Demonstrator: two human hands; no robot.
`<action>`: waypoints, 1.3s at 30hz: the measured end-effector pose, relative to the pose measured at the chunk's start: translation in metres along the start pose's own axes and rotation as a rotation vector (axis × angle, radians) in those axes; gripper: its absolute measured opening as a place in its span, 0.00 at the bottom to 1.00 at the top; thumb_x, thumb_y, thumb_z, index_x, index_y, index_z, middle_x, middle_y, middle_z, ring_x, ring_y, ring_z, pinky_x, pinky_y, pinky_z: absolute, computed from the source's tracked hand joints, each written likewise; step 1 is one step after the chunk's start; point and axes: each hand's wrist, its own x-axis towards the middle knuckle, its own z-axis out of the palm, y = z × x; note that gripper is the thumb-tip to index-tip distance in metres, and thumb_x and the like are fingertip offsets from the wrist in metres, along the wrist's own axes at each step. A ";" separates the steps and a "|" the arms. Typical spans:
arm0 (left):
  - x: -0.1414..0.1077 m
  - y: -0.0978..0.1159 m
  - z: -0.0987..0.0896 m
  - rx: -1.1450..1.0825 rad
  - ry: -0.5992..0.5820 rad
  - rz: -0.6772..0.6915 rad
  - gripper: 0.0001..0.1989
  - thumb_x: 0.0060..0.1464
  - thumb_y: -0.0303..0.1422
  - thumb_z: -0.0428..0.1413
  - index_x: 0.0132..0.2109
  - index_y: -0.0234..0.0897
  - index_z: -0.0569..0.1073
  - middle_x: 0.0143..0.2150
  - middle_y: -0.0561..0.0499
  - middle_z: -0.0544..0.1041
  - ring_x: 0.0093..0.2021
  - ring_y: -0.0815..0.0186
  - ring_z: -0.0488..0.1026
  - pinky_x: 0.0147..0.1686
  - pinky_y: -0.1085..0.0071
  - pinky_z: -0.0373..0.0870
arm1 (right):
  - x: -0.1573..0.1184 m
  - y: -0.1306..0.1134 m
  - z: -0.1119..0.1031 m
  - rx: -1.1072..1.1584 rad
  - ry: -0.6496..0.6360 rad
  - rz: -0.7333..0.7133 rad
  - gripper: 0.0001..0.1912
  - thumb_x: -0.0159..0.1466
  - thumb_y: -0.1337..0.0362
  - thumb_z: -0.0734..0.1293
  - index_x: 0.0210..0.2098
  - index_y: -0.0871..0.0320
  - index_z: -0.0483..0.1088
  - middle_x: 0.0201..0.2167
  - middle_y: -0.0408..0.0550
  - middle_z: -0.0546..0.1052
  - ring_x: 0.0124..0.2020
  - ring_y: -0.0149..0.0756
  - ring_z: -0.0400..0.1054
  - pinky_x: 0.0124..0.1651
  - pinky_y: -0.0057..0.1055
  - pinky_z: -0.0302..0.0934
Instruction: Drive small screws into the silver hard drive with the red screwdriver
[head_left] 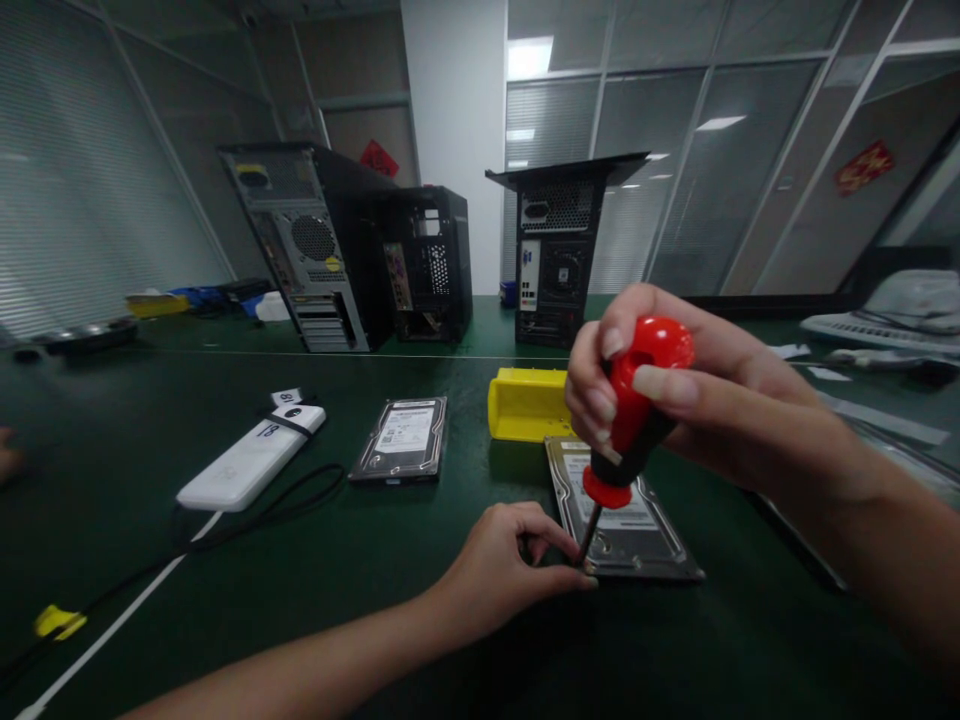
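The right hand point(660, 390) is closed around the red handle of a screwdriver point(630, 430), fingers wrapped over the top, with the shaft angled down to the near left corner of a hard drive point(626, 520) lying flat just below. The left hand point(499, 570) rests on the green table point(375, 600), thumb and forefinger pinched at the screwdriver tip beside that corner. Just beyond the drive sits a yellow tray point(525, 405). A second hard drive point(401, 440) lies farther left of the left hand.
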 end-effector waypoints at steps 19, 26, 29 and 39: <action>0.001 -0.001 0.001 0.010 0.005 0.015 0.16 0.43 0.44 0.63 0.35 0.36 0.78 0.27 0.55 0.66 0.28 0.72 0.60 0.27 0.74 0.53 | 0.001 0.000 -0.001 -0.011 0.010 -0.021 0.07 0.66 0.67 0.59 0.44 0.58 0.59 0.35 0.45 0.64 0.36 0.25 0.63 0.38 0.25 0.64; 0.001 0.001 0.001 -0.019 0.004 -0.004 0.16 0.43 0.44 0.63 0.34 0.36 0.78 0.26 0.55 0.65 0.27 0.71 0.59 0.27 0.74 0.52 | -0.001 0.000 0.000 -0.030 0.023 -0.021 0.07 0.65 0.66 0.59 0.43 0.58 0.59 0.35 0.45 0.64 0.35 0.24 0.63 0.38 0.23 0.64; 0.000 0.001 0.001 -0.022 0.008 0.001 0.15 0.43 0.43 0.62 0.35 0.36 0.78 0.26 0.55 0.65 0.28 0.71 0.60 0.27 0.74 0.52 | -0.001 0.000 0.000 -0.040 0.024 -0.026 0.07 0.66 0.66 0.59 0.43 0.58 0.59 0.34 0.45 0.64 0.35 0.24 0.63 0.38 0.23 0.64; 0.001 0.001 0.001 -0.019 0.007 0.010 0.15 0.44 0.43 0.62 0.35 0.36 0.78 0.25 0.56 0.64 0.27 0.72 0.59 0.26 0.74 0.52 | 0.000 0.001 -0.001 -0.035 0.029 -0.029 0.07 0.66 0.65 0.59 0.43 0.58 0.59 0.35 0.44 0.64 0.36 0.24 0.63 0.38 0.24 0.63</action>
